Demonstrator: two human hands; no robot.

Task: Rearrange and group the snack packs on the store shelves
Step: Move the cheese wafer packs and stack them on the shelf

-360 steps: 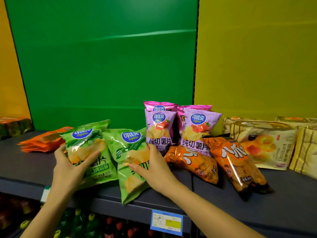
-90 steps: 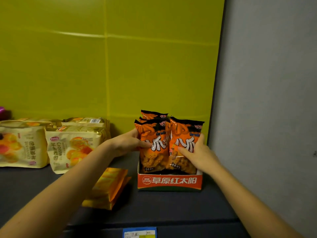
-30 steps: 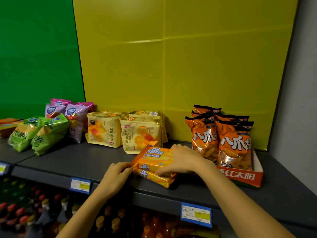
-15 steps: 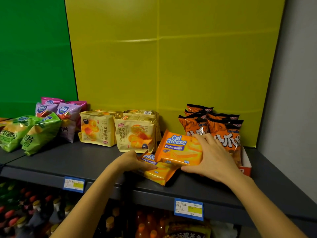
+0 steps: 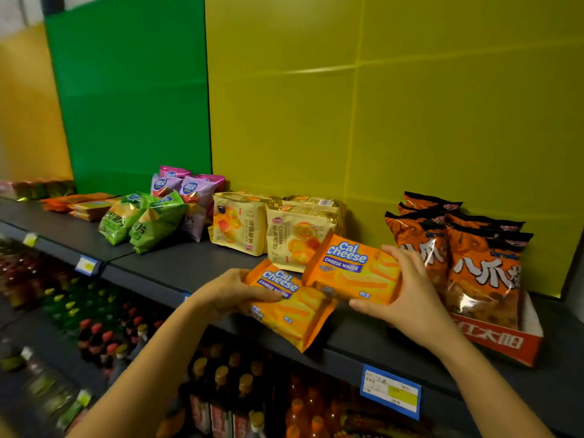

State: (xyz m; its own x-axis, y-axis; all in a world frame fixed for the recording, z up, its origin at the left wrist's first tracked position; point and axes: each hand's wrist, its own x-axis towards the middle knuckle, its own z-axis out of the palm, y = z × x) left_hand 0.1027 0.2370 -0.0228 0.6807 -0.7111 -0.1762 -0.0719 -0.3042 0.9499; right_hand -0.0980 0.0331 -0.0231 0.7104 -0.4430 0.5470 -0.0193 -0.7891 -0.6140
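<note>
Showing, nearest and lowest, rows of capped bottles under the shelf, blurred. Carrying on the front lip of the dark shelf a blue price tag, writing too small for reading.

Gripping with the left hand the left end of the lower wafer pack, thumb lying across the printed face, fingers hidden beneath. Resting it flat by the front edge, near corner overhanging the lip. Showing a second logo at its near-left side. Not telling whether another pack is lying underneath.

Gripping with the right hand the right end of the upper wafer pack, thumb curling over the top edge, fingers wrapping under the bottom edge. Holding it tilted and raised off the shelf, face toward the camera, lower left corner overlapping the lower wafer pack.

Displaying, just right of the right hand, orange snack bags standing upright in a red display carton. Not telling whether hand and bags are touching.

Displaying behind the wafer packs pale yellow croissant packs, upright and side by side, one partly hidden by the upper wafer pack.

Displaying further left green crisp bags, leaning back against purple crisp bags. Displaying beyond these, at the far left, flat orange packs lying stacked.

Closing the rear with a yellow panel and a green panel.
</note>
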